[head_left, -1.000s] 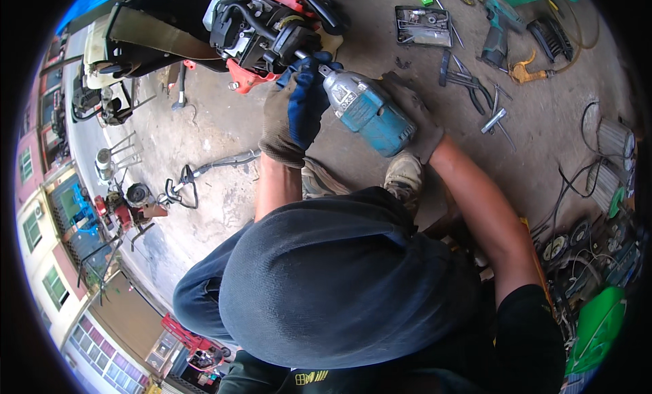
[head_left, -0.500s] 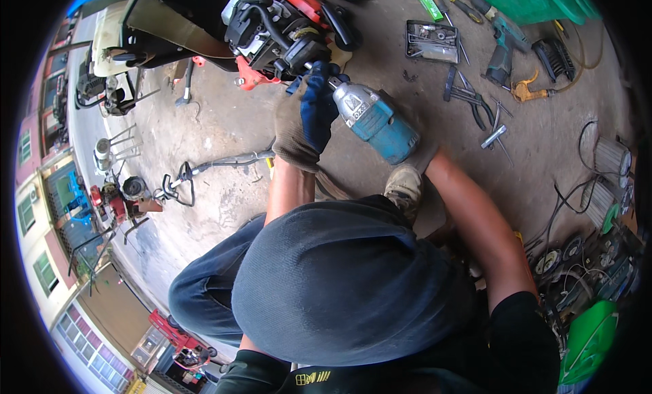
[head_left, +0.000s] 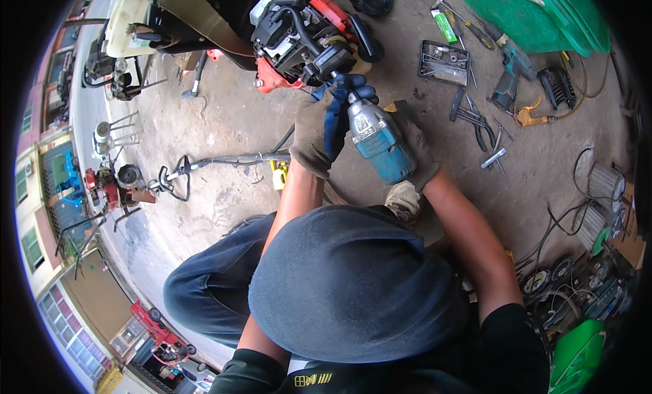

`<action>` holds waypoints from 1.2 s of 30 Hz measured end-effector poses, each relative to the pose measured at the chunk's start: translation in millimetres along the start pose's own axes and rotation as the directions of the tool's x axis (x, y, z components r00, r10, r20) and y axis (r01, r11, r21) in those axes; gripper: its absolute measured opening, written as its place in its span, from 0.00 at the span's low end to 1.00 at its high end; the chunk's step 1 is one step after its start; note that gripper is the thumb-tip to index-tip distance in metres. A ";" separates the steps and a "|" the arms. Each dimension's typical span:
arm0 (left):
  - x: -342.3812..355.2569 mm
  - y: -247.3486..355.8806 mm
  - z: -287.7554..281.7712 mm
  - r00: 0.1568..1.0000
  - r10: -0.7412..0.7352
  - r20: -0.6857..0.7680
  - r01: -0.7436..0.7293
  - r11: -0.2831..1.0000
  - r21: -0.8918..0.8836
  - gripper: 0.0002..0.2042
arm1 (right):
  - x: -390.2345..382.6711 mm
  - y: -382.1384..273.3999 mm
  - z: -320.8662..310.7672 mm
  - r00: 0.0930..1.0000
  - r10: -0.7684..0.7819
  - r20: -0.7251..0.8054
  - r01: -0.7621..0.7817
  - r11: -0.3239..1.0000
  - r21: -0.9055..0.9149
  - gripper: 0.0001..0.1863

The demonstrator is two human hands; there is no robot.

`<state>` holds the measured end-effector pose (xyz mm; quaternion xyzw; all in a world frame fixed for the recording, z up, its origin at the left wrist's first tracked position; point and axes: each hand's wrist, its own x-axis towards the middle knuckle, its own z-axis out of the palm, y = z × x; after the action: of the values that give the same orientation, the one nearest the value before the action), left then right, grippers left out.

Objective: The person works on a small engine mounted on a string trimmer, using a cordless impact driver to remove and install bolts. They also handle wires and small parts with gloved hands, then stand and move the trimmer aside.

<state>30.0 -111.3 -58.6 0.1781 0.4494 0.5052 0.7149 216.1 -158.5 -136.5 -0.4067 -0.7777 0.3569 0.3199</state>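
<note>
A teal and silver impact wrench (head_left: 382, 146) points up and away toward a small engine (head_left: 299, 38) with a red housing. My right hand (head_left: 415, 148), in a dark grey work glove, is wrapped round the wrench from its right side; the handle and trigger are hidden. My left hand (head_left: 319, 126), in a grey and blue glove, is closed between the wrench's nose and the round end of the engine. Its curled blue fingers hide what they grip. A short metal shaft (head_left: 337, 76) shows just beyond those fingers, at the engine.
On the concrete to the right lie an open box of bits (head_left: 443, 63), a teal cordless drill (head_left: 513, 75), pliers (head_left: 485, 129) and a T-shaped tool (head_left: 494, 158). A hammer (head_left: 197, 78) and a long pole tool (head_left: 224, 160) lie left. Green plastic (head_left: 536, 17) fills the far right.
The view has shifted, so the scene sits lower and further right. The wrench is turned more in line with the engine, and more of my right glove shows beside it.
</note>
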 end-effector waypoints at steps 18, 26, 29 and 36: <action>-10.4 -36.7 13.7 0.974 0.206 0.094 -0.158 0.918 -0.364 0.22 | 11.4 -1.2 -29.6 0.998 0.053 0.034 -0.057 0.992 0.116 0.31; -7.6 -42.4 10.9 0.971 0.195 0.141 -0.113 0.887 -0.448 0.22 | 6.0 -9.2 -45.0 0.991 0.109 0.075 -0.112 0.993 0.047 0.34; -7.9 -44.5 9.9 0.974 0.173 0.146 -0.095 0.897 -0.431 0.20 | -0.9 -7.3 -46.5 0.991 0.116 0.067 -0.117 0.993 0.015 0.35; -8.8 -52.4 5.3 0.995 0.064 0.078 -0.029 0.924 -0.380 0.16 | -20.9 -4.9 -60.3 0.968 0.203 0.151 -0.177 0.969 -0.170 0.37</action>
<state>63.0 -140.3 -88.9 0.0697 0.3067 0.5908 0.7430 271.4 -160.7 -104.2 -0.4718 -0.7847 0.3570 0.1851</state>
